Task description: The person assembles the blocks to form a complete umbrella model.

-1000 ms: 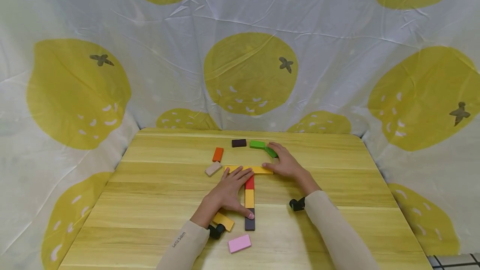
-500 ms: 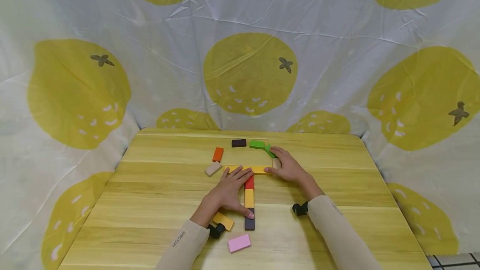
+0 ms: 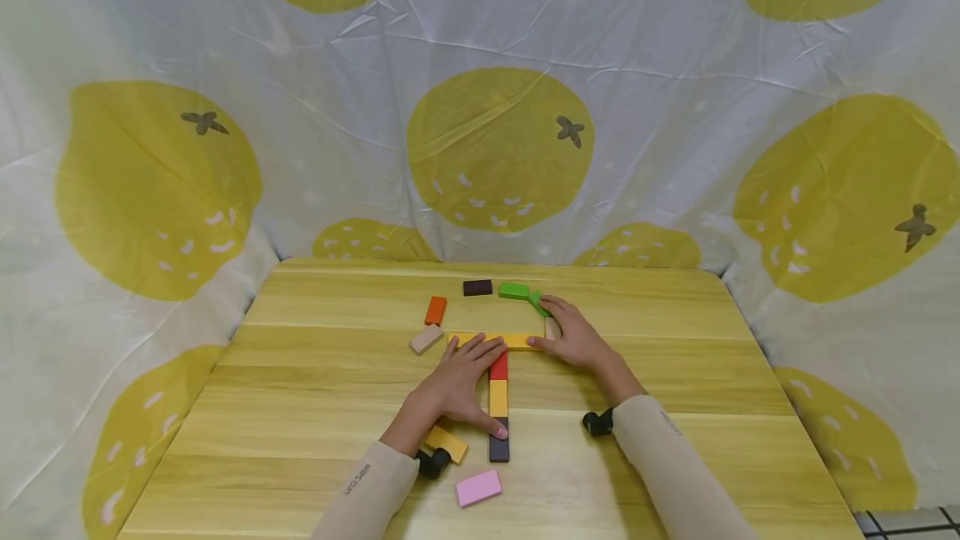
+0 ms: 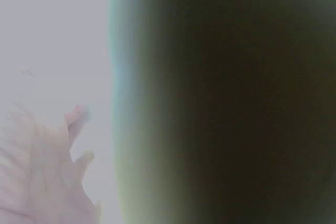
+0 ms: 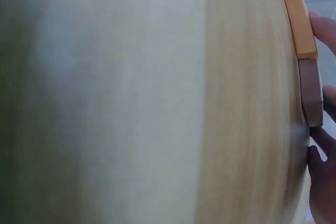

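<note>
Spotting a flat pink rectangular block (image 3: 478, 487) up front, left hand (image 3: 453, 386) splayed wide, thumb on a dark rectangular block (image 3: 498, 448), fingertips on a long yellow strip (image 3: 520, 342), right hand (image 3: 579, 338) kinda wide around a cream block (image 3: 552, 328), bright-green block (image 3: 536, 300) just behind.

Your wood-grained worktop (image 3: 300, 407) carries a red block (image 3: 498, 367), yellow block (image 3: 498, 398) and dark grey block (image 3: 498, 450) in one line — a pink block (image 3: 478, 488) nearest you, an orange block (image 3: 436, 310), a black block (image 3: 477, 287) and a green block (image 3: 513, 291) towards the far edge
</note>
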A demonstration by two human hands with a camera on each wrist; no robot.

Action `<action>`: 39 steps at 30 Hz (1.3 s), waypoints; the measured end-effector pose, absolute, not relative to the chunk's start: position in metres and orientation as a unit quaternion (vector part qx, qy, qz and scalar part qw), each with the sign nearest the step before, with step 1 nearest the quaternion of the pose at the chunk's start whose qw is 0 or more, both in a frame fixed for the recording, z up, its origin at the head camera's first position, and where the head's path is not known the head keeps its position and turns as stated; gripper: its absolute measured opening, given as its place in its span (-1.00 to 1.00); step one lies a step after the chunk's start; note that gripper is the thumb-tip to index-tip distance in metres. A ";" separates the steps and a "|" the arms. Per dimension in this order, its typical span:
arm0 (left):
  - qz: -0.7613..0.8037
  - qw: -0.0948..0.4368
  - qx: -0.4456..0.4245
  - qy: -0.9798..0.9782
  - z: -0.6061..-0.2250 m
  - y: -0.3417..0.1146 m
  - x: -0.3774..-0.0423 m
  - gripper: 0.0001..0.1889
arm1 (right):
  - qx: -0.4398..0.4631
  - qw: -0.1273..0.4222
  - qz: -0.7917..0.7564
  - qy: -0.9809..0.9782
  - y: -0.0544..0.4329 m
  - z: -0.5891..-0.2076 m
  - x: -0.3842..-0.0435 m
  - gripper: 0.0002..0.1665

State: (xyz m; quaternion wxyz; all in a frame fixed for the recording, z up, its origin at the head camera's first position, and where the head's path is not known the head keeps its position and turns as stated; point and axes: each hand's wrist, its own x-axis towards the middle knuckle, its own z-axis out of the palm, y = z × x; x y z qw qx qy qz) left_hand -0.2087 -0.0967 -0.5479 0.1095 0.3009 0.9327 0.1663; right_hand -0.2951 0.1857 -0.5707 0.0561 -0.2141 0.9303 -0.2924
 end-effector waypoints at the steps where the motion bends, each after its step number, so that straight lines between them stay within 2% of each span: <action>1: 0.166 0.109 0.301 0.933 -0.547 -0.096 -0.209 0.46 | -0.213 0.055 -0.290 0.931 0.186 -0.571 -0.295 0.10; 39: 0.134 0.107 0.300 0.938 -0.545 -0.096 -0.208 0.47 | -0.210 0.057 -0.290 0.932 0.184 -0.570 -0.291 0.08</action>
